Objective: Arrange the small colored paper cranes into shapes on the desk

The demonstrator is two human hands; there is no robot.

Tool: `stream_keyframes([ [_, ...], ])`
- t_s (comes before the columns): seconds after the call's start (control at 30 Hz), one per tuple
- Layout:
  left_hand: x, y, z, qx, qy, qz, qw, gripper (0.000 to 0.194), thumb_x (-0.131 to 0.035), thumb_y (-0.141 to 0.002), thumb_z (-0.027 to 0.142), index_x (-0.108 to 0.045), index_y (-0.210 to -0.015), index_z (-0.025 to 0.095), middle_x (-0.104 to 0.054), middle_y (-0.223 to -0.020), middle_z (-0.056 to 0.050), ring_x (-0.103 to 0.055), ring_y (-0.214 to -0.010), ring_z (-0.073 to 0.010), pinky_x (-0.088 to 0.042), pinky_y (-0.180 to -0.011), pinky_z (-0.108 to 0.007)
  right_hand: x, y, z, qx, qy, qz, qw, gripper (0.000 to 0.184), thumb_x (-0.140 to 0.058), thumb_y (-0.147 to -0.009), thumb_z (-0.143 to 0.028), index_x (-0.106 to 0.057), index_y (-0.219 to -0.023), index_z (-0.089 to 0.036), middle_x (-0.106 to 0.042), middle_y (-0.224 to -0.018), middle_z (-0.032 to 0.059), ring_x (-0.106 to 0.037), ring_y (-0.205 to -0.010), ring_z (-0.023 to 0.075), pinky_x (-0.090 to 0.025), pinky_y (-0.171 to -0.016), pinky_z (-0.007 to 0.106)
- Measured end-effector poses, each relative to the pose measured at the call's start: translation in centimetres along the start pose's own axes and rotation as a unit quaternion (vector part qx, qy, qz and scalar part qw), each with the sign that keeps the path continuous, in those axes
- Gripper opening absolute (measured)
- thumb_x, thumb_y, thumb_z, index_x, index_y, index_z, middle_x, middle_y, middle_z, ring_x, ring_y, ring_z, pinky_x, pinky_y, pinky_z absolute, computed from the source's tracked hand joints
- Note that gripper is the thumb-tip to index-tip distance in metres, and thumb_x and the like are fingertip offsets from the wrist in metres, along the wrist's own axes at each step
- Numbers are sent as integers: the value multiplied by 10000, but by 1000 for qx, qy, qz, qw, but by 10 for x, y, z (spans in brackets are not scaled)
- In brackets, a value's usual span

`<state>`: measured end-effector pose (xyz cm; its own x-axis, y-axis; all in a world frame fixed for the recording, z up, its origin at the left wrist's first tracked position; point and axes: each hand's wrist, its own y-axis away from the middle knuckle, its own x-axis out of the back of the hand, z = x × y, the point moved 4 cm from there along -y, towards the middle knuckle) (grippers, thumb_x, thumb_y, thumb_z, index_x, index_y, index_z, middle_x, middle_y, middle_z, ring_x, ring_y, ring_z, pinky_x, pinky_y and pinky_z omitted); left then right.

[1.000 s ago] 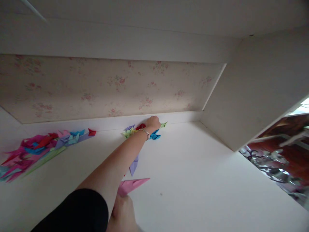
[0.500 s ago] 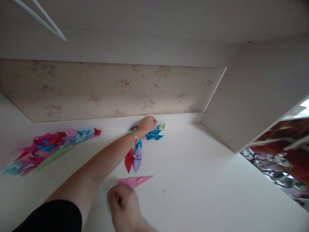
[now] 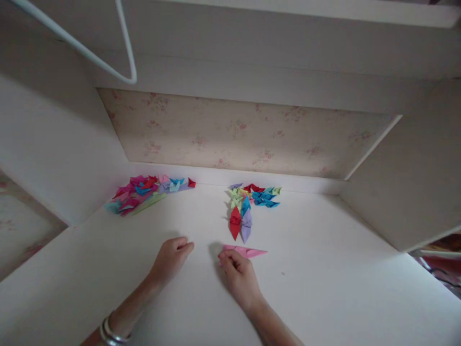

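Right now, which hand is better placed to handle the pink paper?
Probably the right hand: its fingers overlap the pink paper in view, though contact is unclear. The left hand sits farther off, with a visible gap between.

Two curled hands over a white desk [image 3: 324, 288], folded paper beyond.
The left hand [image 3: 173, 259], bangles [image 3: 112, 333] at its wrist, is apart from the papers; the right hand [image 3: 240, 276] overlaps a pink paper [image 3: 252, 252], grip unclear. Ahead lie colourful cranes [image 3: 246, 222]; farther left, a paper pile [image 3: 142, 188].
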<state>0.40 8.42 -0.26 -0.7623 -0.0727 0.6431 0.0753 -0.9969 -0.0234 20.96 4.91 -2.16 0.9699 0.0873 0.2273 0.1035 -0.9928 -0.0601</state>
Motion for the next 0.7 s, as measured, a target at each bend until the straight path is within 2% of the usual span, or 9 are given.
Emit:
stream_keyframes([
  [0.1,-1,11,-17,16,43,-36,998,337,-457,-713,375,-213,-539,220,-193,-532,62,-255,-501,-95,-159,-496,-252,-1,2,1,3,26,-14,1000,334,-479,-914,-439,-646,-797,-173,-552,-674,7,-458,-615,135,-303,-547,246],
  [0.2,-6,9,-13,2,53,-49,997,277,-435,-683,302,-228,-521,214,-198,-527,62,-253,-503,-92,-145,-498,-258,-6,6,-1,0,60,-38,997,333,-481,-910,-445,-653,-804,-181,-557,-679,5,-466,-615,137,-311,-552,247],
  [0.3,-9,5,-7,-20,40,-64,997,260,-427,-673,263,-254,-485,208,-221,-498,59,-267,-495,-90,-137,-492,-264,-15,6,-7,-32,80,-37,996,344,-471,-907,-457,-655,-803,-186,-520,-617,-12,-448,-567,132,-297,-522,246],
  [0.4,-10,4,-8,-18,53,-73,996,261,-431,-678,250,-281,-470,203,-240,-488,58,-278,-492,-89,-145,-485,-261,-32,-8,-27,-40,88,-44,994,353,-455,-911,-455,-646,-783,-188,-468,-547,-32,-438,-530,128,-303,-505,242],
  [0.5,-10,4,-12,-17,77,-88,993,261,-435,-679,231,-304,-456,196,-253,-476,58,-283,-487,-86,-154,-480,-257,-60,-45,-60,35,97,-77,992,299,-469,-911,-402,-656,-805,-195,-543,-607,-25,-501,-589,125,-363,-559,226],
  [0.6,-10,4,-14,-22,81,-97,992,287,-444,-667,203,-263,-444,194,-203,-476,63,-250,-477,-76,-133,-476,-260,-93,-108,-79,83,112,-110,984,221,-497,-901,-342,-661,-853,-203,-599,-651,-26,-533,-607,109,-394,-578,203],
  [0.63,-10,4,-14,-23,76,-100,992,294,-446,-660,194,-248,-442,194,-185,-479,63,-238,-476,-74,-123,-476,-263,-105,-133,-77,61,114,-131,983,186,-513,-892,-316,-663,-896,-205,-633,-709,-20,-536,-593,98,-397,-556,192],
  [0.67,-11,4,-15,-24,71,-105,992,298,-448,-656,187,-242,-441,193,-175,-481,63,-230,-475,-73,-116,-475,-265,-115,-158,-72,7,115,-139,984,172,-515,-886,-291,-660,-924,-207,-654,-756,-15,-528,-543,86,-394,-513,186],
  [0.7,-11,4,-15,-27,68,-113,991,298,-450,-658,186,-246,-441,191,-174,-479,63,-230,-473,-73,-113,-474,-265,-125,-183,-67,-20,119,-130,984,184,-491,-891,-275,-650,-934,-192,-661,-783,-1,-514,-489,78,-385,-466,187],
])
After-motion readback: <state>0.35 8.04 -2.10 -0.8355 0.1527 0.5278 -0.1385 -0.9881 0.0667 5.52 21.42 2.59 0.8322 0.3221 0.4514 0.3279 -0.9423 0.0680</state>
